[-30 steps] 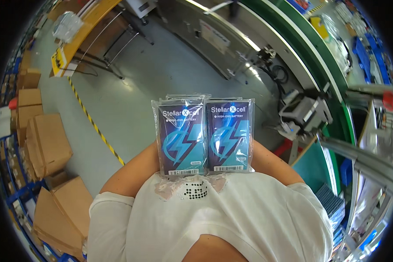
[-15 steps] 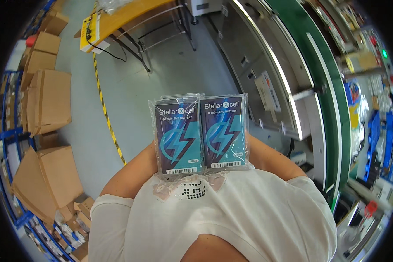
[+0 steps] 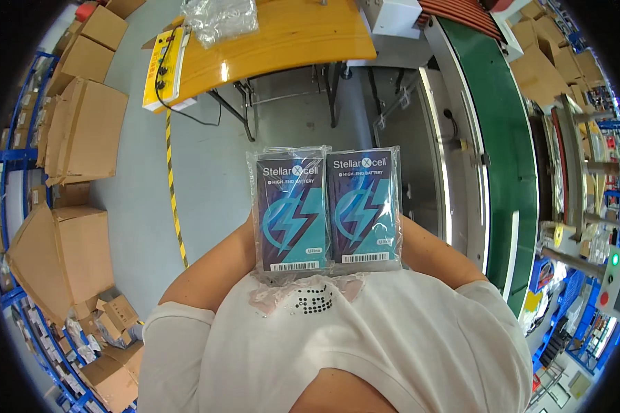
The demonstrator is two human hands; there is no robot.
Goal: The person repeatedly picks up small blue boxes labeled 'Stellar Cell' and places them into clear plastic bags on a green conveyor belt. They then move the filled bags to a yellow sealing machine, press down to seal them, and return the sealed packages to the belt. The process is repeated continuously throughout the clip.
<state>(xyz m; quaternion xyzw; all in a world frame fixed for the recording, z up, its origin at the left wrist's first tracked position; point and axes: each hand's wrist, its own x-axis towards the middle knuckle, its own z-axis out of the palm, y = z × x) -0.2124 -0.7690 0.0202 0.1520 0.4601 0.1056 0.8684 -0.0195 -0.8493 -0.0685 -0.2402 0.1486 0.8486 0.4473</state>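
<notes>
Two stacks of battery packs in clear plastic wrap are held side by side before my chest. The left stack (image 3: 291, 213) and the right stack (image 3: 364, 206) show dark blue and turquoise fronts with a lightning shape and a barcode strip. My left forearm (image 3: 217, 265) runs up to the outer side of the left stack, my right forearm (image 3: 437, 251) to that of the right one. Both hands are behind or under the packs, so their fingers are hidden; the packs are carried between them. Loose wrap edges lie against my white shirt.
Ahead stands a yellow-topped table (image 3: 289, 34) with clear plastic bags (image 3: 220, 19) and a yellow power strip (image 3: 164, 69). A green conveyor belt (image 3: 499, 138) runs along the right. Cardboard boxes (image 3: 89, 131) and blue racks line the left, beside striped floor tape (image 3: 174, 213).
My view has turned to the right and come nearer the yellow table, which now shows more fully. The battery packs have moved along with me, still held against my chest.
</notes>
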